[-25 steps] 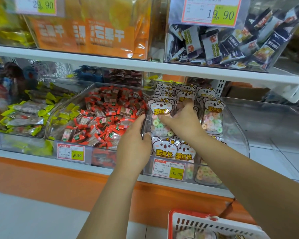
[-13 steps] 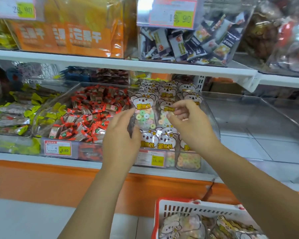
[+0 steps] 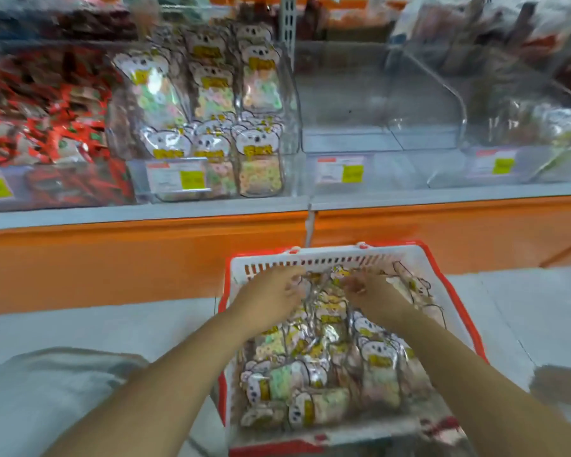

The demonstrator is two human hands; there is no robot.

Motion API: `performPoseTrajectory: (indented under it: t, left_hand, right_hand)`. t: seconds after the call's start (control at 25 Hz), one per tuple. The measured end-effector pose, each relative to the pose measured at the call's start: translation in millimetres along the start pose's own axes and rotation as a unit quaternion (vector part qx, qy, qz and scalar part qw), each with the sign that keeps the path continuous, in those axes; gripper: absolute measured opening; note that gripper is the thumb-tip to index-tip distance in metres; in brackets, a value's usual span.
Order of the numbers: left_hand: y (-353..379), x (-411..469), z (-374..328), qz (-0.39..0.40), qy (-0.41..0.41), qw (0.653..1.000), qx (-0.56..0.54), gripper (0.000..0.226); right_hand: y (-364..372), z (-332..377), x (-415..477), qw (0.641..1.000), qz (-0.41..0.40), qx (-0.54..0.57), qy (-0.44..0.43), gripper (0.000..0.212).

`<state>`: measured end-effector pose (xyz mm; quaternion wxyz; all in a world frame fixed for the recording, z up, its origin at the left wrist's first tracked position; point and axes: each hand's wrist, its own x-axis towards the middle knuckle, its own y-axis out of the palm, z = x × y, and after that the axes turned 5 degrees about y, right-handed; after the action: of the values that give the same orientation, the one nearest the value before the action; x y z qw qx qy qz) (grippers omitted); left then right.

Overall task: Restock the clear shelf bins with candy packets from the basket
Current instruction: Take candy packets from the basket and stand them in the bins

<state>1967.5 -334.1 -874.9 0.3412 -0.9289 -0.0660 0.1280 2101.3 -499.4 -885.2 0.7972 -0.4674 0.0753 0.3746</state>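
We saw both hands down in the white, red-rimmed basket (image 3: 327, 257), which stood on the pale floor (image 3: 80, 328), and they were close to its far wall. The left hand (image 3: 271, 300) and the right hand (image 3: 374, 296) lay near each other on the heap of koala-printed candy packets (image 3: 314, 374) filling the basket. Their fingers (image 3: 294, 285) touched the topmost packets, but blur kept us from telling whether they were apart or clamped on one. Farther off, on the shelf (image 3: 145, 216), a clear bin (image 3: 292, 103) held rows of shelved packets (image 3: 208, 94). Left of it lay red-wrapped sweets (image 3: 47, 103), and right of it stood a second clear bin (image 3: 360, 103) with a yellow price label (image 3: 352, 173) on its front.
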Motion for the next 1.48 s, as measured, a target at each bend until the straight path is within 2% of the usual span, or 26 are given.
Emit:
performPoseTrajectory:
  t: [0.08, 0.16, 0.28, 0.44, 0.52, 0.6, 0.68, 0.8, 0.88, 1.0, 1.08, 1.12, 1.24, 1.32, 1.4, 1.48]
  left_hand:
    - [26, 4, 8, 0.037, -0.044, 0.998, -0.036, 0.045]
    - [51, 6, 9, 0.056, -0.081, 0.994, -0.045, 0.042]
    - [89, 9, 3, 0.095, -0.094, 0.988, -0.071, 0.039]
    - [124, 18, -9, 0.137, -0.096, 0.984, -0.067, 0.046]
    - [133, 23, -13, 0.133, -0.102, 0.984, -0.054, 0.046]
    - [139, 28, -15, 0.116, -0.118, 0.986, -0.037, 0.04]
    - [144, 34, -14, 0.099, -0.142, 0.984, -0.053, 0.037]
    - [146, 36, -12, 0.098, -0.154, 0.978, -0.098, 0.026]
    - [144, 33, -10, 0.077, -0.15, 0.979, -0.117, 0.011]
    - [133, 28, -12, 0.017, -0.171, 0.971, -0.168, 0.015]
    - [124, 28, -11, -0.025, -0.195, 0.95, -0.243, 0.018]
    - [119, 29, -11, -0.042, -0.21, 0.927, -0.309, 0.017]
    - [109, 28, -14, -0.034, -0.232, 0.842, -0.486, 0.01]
    - [107, 23, -21, -0.006, -0.224, 0.809, -0.544, 0.006]
    - [106, 17, -26, 0.031, -0.213, 0.801, -0.559, 0.013]
    - [106, 13, -24, 0.069, -0.194, 0.824, -0.528, 0.049]
  right_hand:
    - [5, -41, 4, 0.998, 0.009, -0.029, 0.057, 0.023]
    - [7, -66, 4, 0.992, 0.056, -0.057, 0.097, 0.03]
    - [5, -85, 7, 0.987, 0.093, -0.091, 0.097, 0.037]
    - [-8, -96, -4, 0.963, 0.091, -0.24, 0.082, 0.041]
    - [-7, -100, -14, 0.95, 0.106, -0.282, 0.078, 0.046]
    - [-2, -104, -19, 0.954, 0.091, -0.279, 0.066, 0.046]
    - [-2, -108, -21, 0.974, 0.044, -0.215, 0.047, 0.032]
    - [-9, -114, -22, 0.998, -0.008, -0.022, 0.061, 0.02]
    - [-17, -116, -22, 0.993, -0.056, 0.058, 0.081, 0.017]
    - [-29, -108, -24, 0.975, -0.102, 0.172, 0.097, 0.013]
    - [-35, -101, -26, 0.959, -0.111, 0.238, 0.105, 0.014]
    - [-36, -96, -28, 0.957, -0.116, 0.246, 0.105, 0.013]
    - [-30, -78, -31, 0.955, -0.086, 0.267, 0.095, 0.016]
    - [-20, -66, -32, 0.95, -0.036, 0.292, 0.107, 0.025]
    - [-9, -57, -31, 0.92, 0.002, 0.37, 0.127, 0.032]
    - [-4, -48, -29, 0.872, 0.031, 0.466, 0.146, 0.039]
